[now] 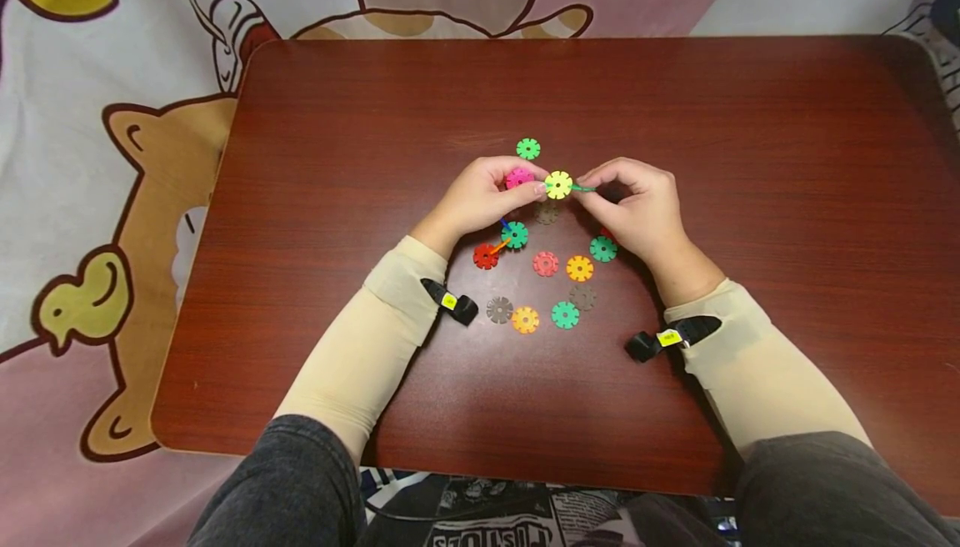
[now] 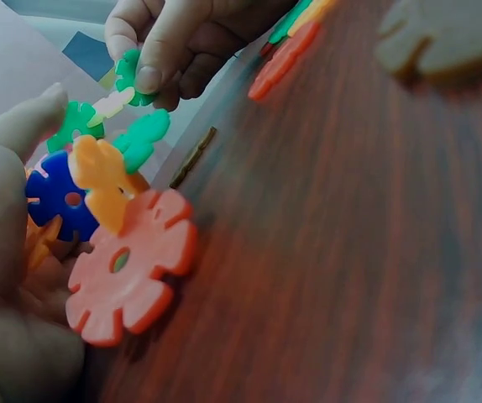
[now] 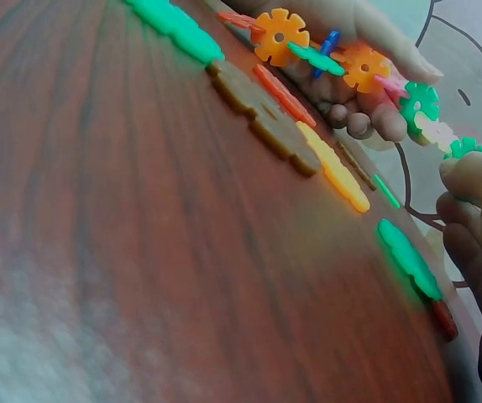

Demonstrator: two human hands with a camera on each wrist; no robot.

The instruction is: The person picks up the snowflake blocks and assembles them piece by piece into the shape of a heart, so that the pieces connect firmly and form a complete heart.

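A chain of interlocked notched plastic discs runs through my left hand, which grips it with curled fingers and thumb. At the chain's far end my right hand pinches a green disc between thumb and fingers. A pale yellow disc sits between the hands, joined to that green disc. Toward the left palm come another green disc and a pink disc. Below the left hand hang a blue disc, an orange disc and a red end disc.
Loose discs lie flat on the brown wooden table below the hands, among them a yellow-orange disc, a teal disc and a grey-brown disc. A green disc lies beyond the left hand. A cartoon-print cloth borders the table.
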